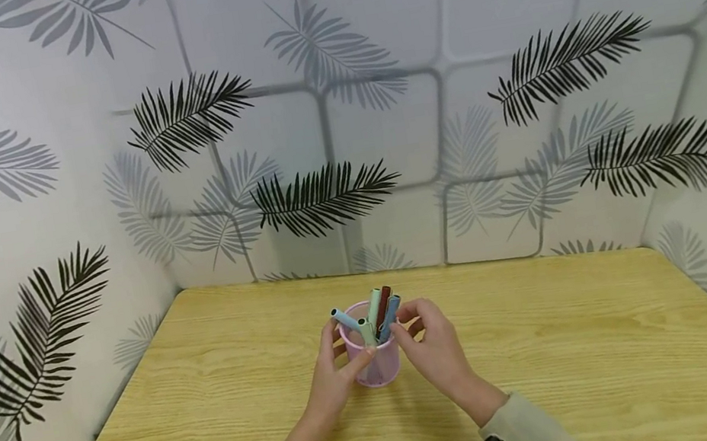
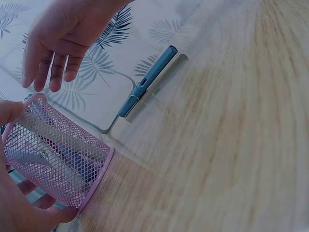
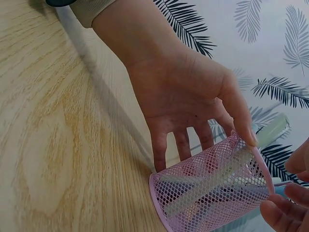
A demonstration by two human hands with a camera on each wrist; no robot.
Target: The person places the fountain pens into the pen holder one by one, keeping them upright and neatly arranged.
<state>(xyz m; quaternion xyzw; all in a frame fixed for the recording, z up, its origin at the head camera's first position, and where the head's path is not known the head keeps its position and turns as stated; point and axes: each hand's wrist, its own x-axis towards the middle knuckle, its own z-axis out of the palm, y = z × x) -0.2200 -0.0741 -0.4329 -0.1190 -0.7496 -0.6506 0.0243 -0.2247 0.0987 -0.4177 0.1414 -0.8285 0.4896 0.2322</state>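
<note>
A pink mesh pen holder stands upright on the wooden table, with several capped pens in it. My left hand grips it from the left, thumb on the near side of the rim and fingers round the far side. At the right of the rim, my right hand pinches a blue pen that leans in the holder. Beside that stand a dark red pen and a pale green pen. A second green pen and a light blue pen lean left.
The left wrist view shows a blue pen lying beyond the holder. The wooden table ends at a back wall hung with leaf-patterned sheeting, which also covers both sides.
</note>
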